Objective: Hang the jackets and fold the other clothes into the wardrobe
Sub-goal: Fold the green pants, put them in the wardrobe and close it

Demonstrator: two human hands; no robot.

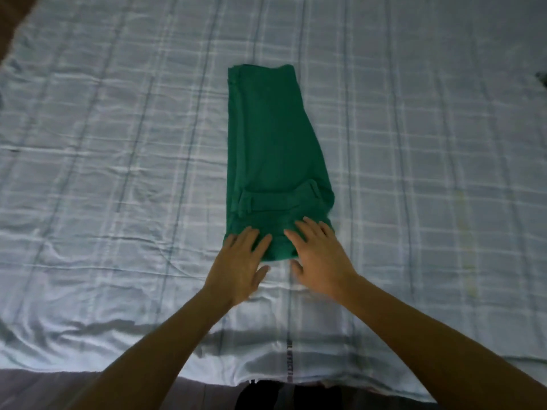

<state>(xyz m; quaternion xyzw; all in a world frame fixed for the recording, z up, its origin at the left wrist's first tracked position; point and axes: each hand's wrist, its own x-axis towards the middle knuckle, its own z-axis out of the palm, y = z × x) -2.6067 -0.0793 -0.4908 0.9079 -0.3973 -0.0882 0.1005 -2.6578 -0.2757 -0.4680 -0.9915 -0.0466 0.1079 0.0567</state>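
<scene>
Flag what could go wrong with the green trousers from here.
1. The left hand and right hand lie flat on the near end of the trousers only. The far layers look slightly offset and may slide apart in the next fold.
2. The sheet is wrinkled near the hands and might bunch up with the cloth.

Dark marks (pixel 289 361) near bed sheet (pixel 118 161) edge too blurred to read; no legible text elsewhere.

You see solid green trousers (pixel 273 149), plain and unpatterned, lying on a pale blue bedsheet (pixel 118 143) checked with white bands and thin dark blue lines, faintly stained yellow at right.
</scene>
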